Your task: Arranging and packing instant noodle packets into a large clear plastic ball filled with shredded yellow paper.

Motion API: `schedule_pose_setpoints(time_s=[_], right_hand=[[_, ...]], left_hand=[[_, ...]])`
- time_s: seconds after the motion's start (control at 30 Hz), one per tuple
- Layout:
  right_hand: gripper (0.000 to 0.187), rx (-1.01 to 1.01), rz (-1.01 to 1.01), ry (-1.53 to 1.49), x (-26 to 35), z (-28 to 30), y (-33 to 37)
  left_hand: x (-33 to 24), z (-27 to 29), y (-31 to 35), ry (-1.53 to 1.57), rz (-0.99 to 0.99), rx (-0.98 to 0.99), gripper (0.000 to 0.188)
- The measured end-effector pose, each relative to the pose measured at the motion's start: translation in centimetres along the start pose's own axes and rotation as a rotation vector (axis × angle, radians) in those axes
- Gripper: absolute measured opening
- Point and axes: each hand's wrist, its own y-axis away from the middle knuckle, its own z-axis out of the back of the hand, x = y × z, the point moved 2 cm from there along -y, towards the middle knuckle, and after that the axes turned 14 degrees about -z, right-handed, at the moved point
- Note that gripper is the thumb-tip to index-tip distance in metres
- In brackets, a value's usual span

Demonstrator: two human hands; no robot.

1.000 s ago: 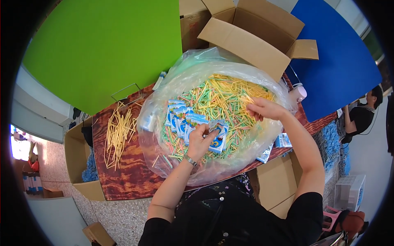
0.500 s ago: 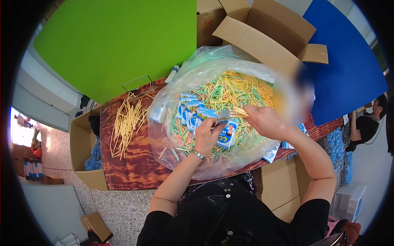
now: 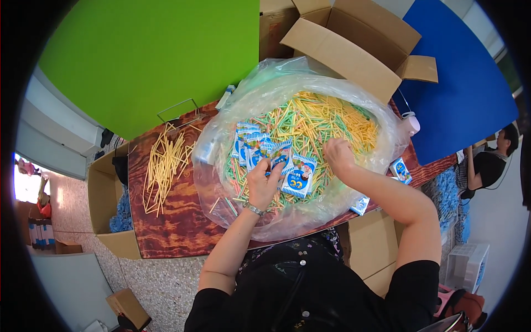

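A large clear plastic bag [image 3: 249, 218] lies spread on the table, filled with thin yellow, green and pink sticks [image 3: 301, 124]. My left hand [image 3: 263, 182] grips a small blue-and-white packet [image 3: 282, 155] between thumb and fingers over the pile. Just to its right rests another such packet [image 3: 299, 176], and several more packets [image 3: 247, 138] overlap on the sticks at the left. My right hand [image 3: 338, 156] is down on the pile to the right, fingers curled against the sticks; what they hold, if anything, is hidden.
Loose pale yellow sticks [image 3: 165, 169] lie left on the brown wood-patterned table [image 3: 182, 232], near a bent wire stand [image 3: 180, 110]. Behind stand an open carton [image 3: 343, 50] and green and blue panels. A pink bottle [image 3: 410, 125] is right of the bag. Another person [image 3: 489, 166] sits far right.
My right hand has moved away from the packet, where it held several yellow sticks at the opening, down onto the pile. The left hand still holds its packet, now tilted with its printed face showing.
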Motion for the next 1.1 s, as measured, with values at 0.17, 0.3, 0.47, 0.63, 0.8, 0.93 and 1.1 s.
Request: schedule_pose_setpoints(time_s=[0.17,0.3,0.47,0.63,0.8,0.93,1.1], right_hand=[[0.006,-0.051,0.013,0.121,-1.6,-0.1,-0.1],[0.004,-0.223,0.036,0.041,-4.9,5.6,1.3],[0.004,-0.293,0.044,0.173,2.5,6.9,5.0],[0.004,-0.166,0.144,-0.214,1.9,5.2,4.8],[0.016,-0.042,0.415,-0.91,-9.4,10.8,2.2],[0.017,0.06,0.43,-0.969,-10.4,14.0,2.1],[0.015,0.027,0.505,-0.88,-9.8,15.1,1.3]], left_hand=[[0.8,0.6,0.2,-0.035,-0.044,0.008,0.027],[1.6,1.5,0.5,-0.146,-0.093,-0.012,0.019],[1.1,0.4,0.5,-0.221,-0.199,0.001,0.018],[0.0,0.4,0.4,-0.329,-0.373,0.045,0.017],[-0.1,1.4,0.7,-0.344,-0.362,0.026,0.019],[-0.4,1.0,0.6,-0.324,-0.361,0.049,0.021],[-1.0,0.8,0.2,-0.283,-0.315,0.071,0.021]])
